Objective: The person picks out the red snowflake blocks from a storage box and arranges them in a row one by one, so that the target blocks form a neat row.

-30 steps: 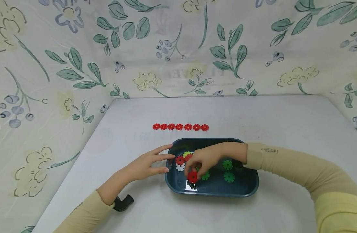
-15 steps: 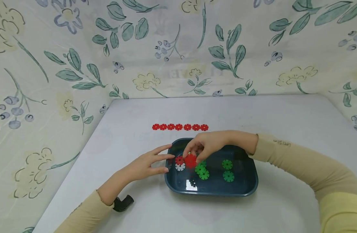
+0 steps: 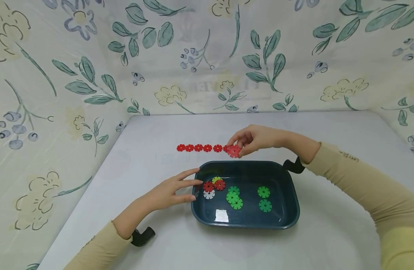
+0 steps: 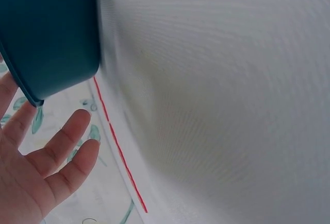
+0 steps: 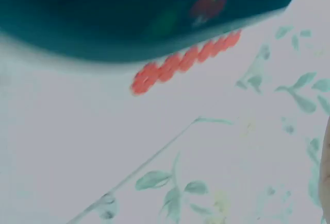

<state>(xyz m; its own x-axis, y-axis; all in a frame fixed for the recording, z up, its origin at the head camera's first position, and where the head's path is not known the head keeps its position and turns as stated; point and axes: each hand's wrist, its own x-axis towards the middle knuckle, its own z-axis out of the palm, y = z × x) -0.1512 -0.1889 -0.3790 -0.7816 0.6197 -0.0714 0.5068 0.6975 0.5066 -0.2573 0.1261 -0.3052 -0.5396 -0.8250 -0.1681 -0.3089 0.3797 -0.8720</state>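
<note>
My right hand (image 3: 262, 138) pinches a red notched plastic disc (image 3: 234, 151) between thumb and fingers, at the right end of a row of red discs (image 3: 198, 147) on the table. The held disc overlaps the row's last piece in the head view. My left hand (image 3: 173, 190) has its fingers spread, fingertips at the left rim of a dark blue tray (image 3: 250, 218). Inside the tray lie two red discs (image 3: 220, 185), a white disc (image 3: 209, 194), a yellow disc (image 3: 216, 180) and several green discs (image 3: 232, 197). The right wrist view is blurred and shows only a sliver of hand.
The tray stands on a white table (image 3: 152, 131), nearer to me than the row. A floral-patterned curtain (image 3: 207, 56) rises behind the table and along its sides. Black camera mounts (image 3: 143, 236) stick out at both wrists.
My right hand has lifted the red disc out of the tray and carried it away from me to the row's right end. My left hand has stayed at the tray's rim.
</note>
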